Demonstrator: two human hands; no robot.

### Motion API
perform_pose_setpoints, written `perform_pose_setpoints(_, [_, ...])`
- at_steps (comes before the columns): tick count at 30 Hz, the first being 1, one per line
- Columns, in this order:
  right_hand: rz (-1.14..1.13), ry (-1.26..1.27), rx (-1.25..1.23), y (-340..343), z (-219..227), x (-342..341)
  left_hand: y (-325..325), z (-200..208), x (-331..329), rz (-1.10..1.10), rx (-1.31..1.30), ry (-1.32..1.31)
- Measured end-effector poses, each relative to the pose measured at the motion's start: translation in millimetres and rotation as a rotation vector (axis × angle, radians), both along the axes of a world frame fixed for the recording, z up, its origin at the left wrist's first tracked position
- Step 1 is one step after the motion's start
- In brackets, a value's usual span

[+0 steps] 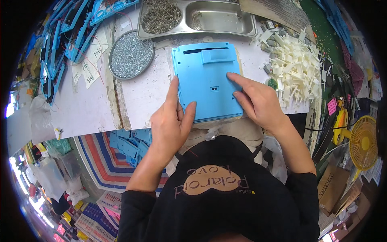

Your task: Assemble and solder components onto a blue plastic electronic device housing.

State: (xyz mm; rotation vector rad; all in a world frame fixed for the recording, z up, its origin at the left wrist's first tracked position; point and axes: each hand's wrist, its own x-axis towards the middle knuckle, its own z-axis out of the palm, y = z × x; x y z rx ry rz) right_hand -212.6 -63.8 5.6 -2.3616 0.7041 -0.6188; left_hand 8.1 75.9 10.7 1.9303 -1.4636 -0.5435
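Observation:
A flat blue plastic panel lies on the white worktable in front of me, with a long dark slot and a raised block at its far end and a small dark square opening near its middle. Layered edges at its near side look like more panels beneath. My left hand holds its left side, index finger along the edge and thumb at the near left corner. From the right, my right hand grips the other side, its index fingertip on the top face and thumb by the edge. Its remaining fingers are mostly hidden.
Beyond the panel, a metal tray holds small metal parts. A round dish of screws stands left of it. White plastic pieces are heaped at right, near a yellow fan. Blue frames with wires pile up far left; a striped bag sits below.

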Motion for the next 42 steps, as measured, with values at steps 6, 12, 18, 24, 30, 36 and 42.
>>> perform_pose_setpoints(6, [-0.091, 0.031, 0.484, -3.1, 6.4, -9.8, 16.4, -9.7, 0.6, 0.035, -0.042, 0.192])
perform_pose_setpoints(12, [0.012, -0.020, 0.118, -0.6, -5.3, -5.3, 17.5, -10.0, 0.4, 0.026, -0.028, 0.212])
perform_pose_setpoints(18, [0.085, 0.280, -0.159, 2.2, 12.0, 2.6, 23.1, -21.8, 1.1, 0.059, -0.004, 0.380])
perform_pose_setpoints(24, [0.152, 0.499, -0.215, -4.3, 31.4, 4.4, 29.6, -13.4, 22.6, -0.059, 0.126, 0.720])
perform_pose_setpoints(30, [0.127, 0.427, -0.330, -1.8, 41.9, 22.2, 36.2, -25.4, 21.6, -0.109, 0.020, 0.371])
perform_pose_setpoints(36, [0.410, 0.117, -0.275, -1.1, 3.0, 50.6, 44.7, -40.6, 18.4, -0.137, -0.093, 0.274])
perform_pose_setpoints(42, [0.529, 0.172, -0.407, 4.0, 17.0, 71.6, 45.2, -49.1, 24.0, -0.159, -0.205, 0.235])
